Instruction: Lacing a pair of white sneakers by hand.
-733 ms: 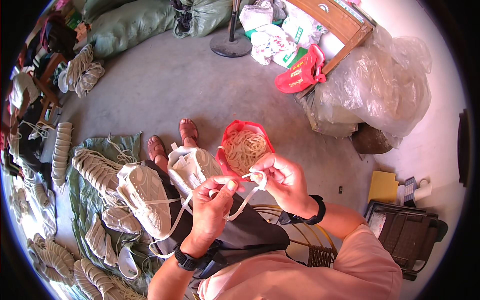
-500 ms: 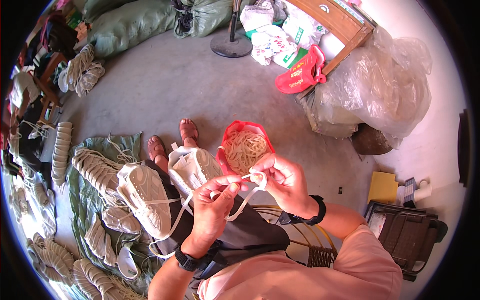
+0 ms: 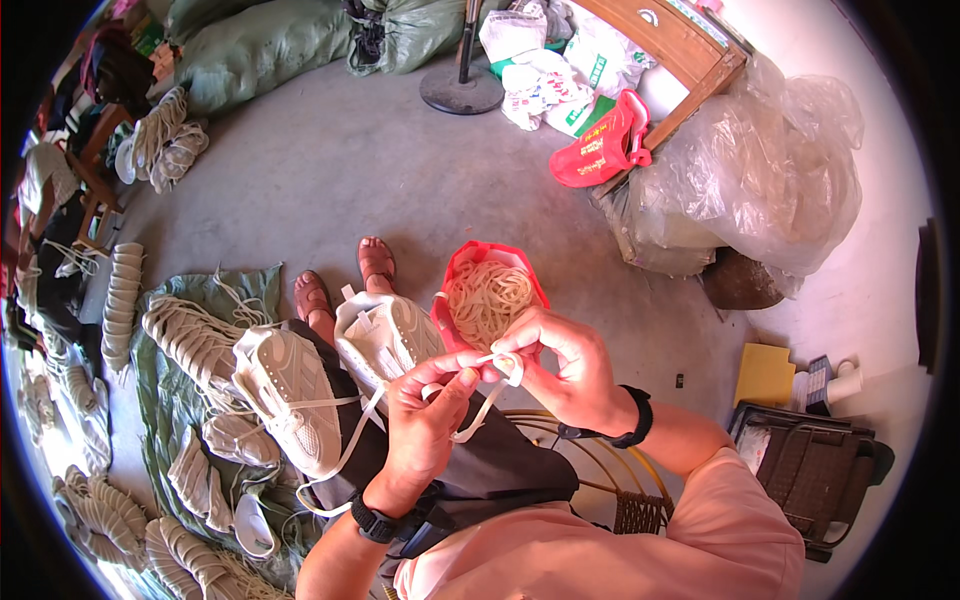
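Note:
A white shoelace (image 3: 476,424) is pinched between the fingertips of both hands above my lap. My left hand (image 3: 424,408) is closed on it, with a small loop of it at the thumb. My right hand (image 3: 567,368) grips it close by, the lace bending round at the fingertips. From the hands the lace hangs down towards a pale sneaker (image 3: 288,385) lying across my left leg, which has lace across its front. Another pale sneaker (image 3: 378,340) rests beside it, partly hidden by my left hand. Beyond my right hand stands a red basket (image 3: 535,283) of coiled laces.
A green sheet (image 3: 160,395) to my left bears stacked pale shoe parts (image 3: 195,340). More stacks (image 3: 122,300) stand farther left. Big green sacks (image 3: 270,65), a black pole base (image 3: 462,92) and a red bag (image 3: 603,148) lie ahead; clear plastic bags (image 3: 750,165) are at the right.
My right hand has shifted slightly left, so the fingertips of both hands are closer together on the shoelace. The sneakers and basket have stayed in place.

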Demonstrator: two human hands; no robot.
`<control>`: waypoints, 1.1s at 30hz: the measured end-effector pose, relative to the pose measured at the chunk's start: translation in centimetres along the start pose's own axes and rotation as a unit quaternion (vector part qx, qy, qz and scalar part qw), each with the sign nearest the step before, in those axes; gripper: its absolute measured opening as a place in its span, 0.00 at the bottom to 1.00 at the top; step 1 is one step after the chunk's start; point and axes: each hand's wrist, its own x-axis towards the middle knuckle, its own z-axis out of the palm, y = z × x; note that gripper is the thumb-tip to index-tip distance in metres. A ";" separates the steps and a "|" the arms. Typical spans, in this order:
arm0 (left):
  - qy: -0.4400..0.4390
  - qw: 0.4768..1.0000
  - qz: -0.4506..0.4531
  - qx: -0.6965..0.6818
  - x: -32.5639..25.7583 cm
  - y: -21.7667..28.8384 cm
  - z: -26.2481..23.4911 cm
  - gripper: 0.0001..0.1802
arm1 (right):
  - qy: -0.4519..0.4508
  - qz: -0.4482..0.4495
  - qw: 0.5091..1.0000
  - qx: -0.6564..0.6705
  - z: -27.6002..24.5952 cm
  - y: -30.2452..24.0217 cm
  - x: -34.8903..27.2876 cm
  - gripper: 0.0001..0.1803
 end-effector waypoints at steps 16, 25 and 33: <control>-0.001 1.000 -0.005 0.002 -0.1 -0.1 -0.1 0.12 | 0.033 -0.029 0.996 -0.071 0.3 0.9 0.4 0.04; -0.006 1.000 -0.008 -0.006 -0.2 -0.3 -0.5 0.12 | 0.036 0.046 0.998 0.013 0.5 0.7 0.2 0.03; 0.005 1.000 -0.015 -0.021 -0.1 -0.2 -1.1 0.13 | 0.027 0.133 0.983 0.120 0.6 1.0 0.8 0.06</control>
